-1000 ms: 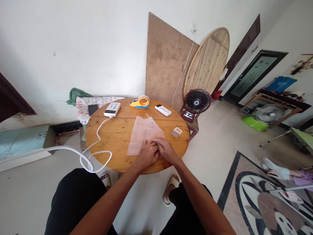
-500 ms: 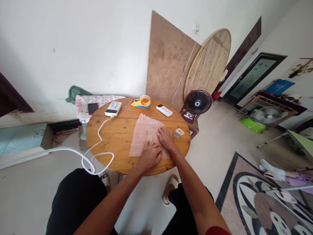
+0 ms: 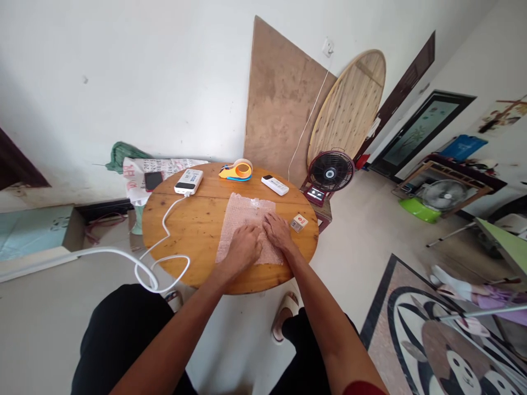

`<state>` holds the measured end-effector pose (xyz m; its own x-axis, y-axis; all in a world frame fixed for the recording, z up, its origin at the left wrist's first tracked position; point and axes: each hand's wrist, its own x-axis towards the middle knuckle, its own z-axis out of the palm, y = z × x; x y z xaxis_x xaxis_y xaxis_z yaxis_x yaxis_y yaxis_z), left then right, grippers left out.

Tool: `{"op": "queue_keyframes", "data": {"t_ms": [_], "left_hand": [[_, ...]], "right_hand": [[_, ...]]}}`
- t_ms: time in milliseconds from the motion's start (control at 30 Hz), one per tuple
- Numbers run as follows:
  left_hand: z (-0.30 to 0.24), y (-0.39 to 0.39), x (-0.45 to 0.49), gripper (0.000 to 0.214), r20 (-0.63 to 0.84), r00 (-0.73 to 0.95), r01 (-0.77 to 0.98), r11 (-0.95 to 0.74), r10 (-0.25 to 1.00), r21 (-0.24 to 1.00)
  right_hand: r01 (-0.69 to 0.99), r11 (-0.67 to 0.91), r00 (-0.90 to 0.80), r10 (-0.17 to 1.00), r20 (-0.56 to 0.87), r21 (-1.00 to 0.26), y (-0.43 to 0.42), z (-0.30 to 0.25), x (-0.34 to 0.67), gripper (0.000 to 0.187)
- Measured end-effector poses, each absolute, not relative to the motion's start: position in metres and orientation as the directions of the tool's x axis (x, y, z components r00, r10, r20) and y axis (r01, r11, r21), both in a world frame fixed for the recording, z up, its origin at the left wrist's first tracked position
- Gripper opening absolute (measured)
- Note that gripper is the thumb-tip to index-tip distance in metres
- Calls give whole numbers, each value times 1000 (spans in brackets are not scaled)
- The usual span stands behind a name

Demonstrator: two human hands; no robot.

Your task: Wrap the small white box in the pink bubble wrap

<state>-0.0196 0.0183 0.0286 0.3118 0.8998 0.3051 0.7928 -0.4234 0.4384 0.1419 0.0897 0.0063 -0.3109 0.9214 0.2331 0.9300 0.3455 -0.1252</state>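
Observation:
A pinkish sheet of bubble wrap point(image 3: 233, 219) lies flat on the round wooden table point(image 3: 193, 219), with a shiny clear patch near its far edge. My left hand point(image 3: 245, 244) rests on the middle of the sheet, its fingers slightly bent and pressed down. Just to the right, my right hand point(image 3: 278, 230) lies on the wrap with its fingers stretched out. Neither hand grips anything that I can see. Whatever is under the palms is hidden. A small matchbox-like box point(image 3: 299, 222) sits to the right of my right hand.
Toward the back of the table are a white power bank point(image 3: 189, 181) with a white cable point(image 3: 166, 219), an orange tape dispenser point(image 3: 236, 170) and a second white device point(image 3: 275, 185). A dark fan point(image 3: 330, 173) stands beyond the right edge. A phone point(image 3: 153, 181) lies at the left.
My left hand has slid a little left and its fingers reach further forward. The far right part of the bubble wrap now lies flatter and squarer. My right hand stays on the sheet.

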Motion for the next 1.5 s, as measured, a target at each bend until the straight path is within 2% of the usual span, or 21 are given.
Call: {"op": "queue_keyframes", "data": {"t_ms": [200,300,433,600,733,1033,1200,1333,1500], "left_hand": [[21,58,-15,32,255,260,889,-334,931,314],[8,65,-13,40,270,271,895,-345,924,282],[-5,66,-15,44,297,279,896,-359,913,261],[-7,66,-14,42,299,260,905,-340,918,257],[-8,66,-13,45,306,265,905,-345,914,247],[-8,68,-11,49,266,262,909,-330,927,255],[-3,68,-12,48,239,275,912,-332,931,243],[7,65,-16,53,146,252,924,-283,957,256],[29,64,-11,53,89,246,953,-257,965,159]], "right_hand": [[925,338,-299,930,213,-176,94,3,144,36],[924,339,-297,927,227,-174,93,1,145,36],[937,336,-305,921,243,-97,96,6,142,34],[946,324,-319,936,150,-10,124,21,134,30],[951,307,-309,929,205,45,147,19,130,33],[956,294,-280,911,303,1,160,1,134,34],[961,273,-249,923,292,-45,159,3,134,34],[962,268,-245,933,265,-56,156,5,135,34],[963,270,-251,926,282,-28,156,5,135,33]]}}
